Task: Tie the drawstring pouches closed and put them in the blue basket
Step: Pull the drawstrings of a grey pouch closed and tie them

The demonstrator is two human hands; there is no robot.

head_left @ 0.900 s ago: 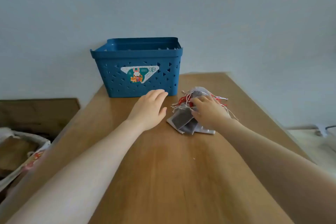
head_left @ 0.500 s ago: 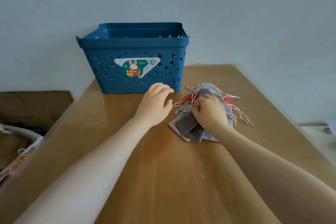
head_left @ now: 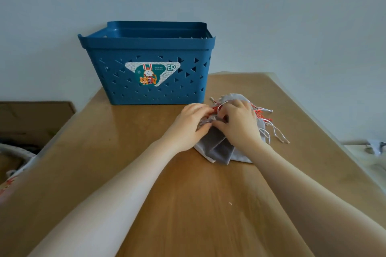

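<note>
A heap of grey drawstring pouches (head_left: 219,148) with red and white cords (head_left: 269,129) lies on the wooden table (head_left: 188,204), just right of the blue basket (head_left: 150,62). Both hands are on top of the heap. My left hand (head_left: 188,125) pinches the pouch tops and cords from the left. My right hand (head_left: 240,125) grips them from the right, fingers curled over the red cords. The mouths of the pouches are hidden under my fingers. The basket stands upright at the table's far left; its inside is not visible.
A pale wall rises right behind the basket. Left of the table, lower down, lie a brown cardboard box (head_left: 31,121) and a white patterned bag (head_left: 12,165). The table's right edge drops off toward a pale surface (head_left: 371,152).
My left hand moved right from the bare table onto the pouch heap and now pinches it beside my right hand. The camera came closer and tilted, so the basket looks larger.
</note>
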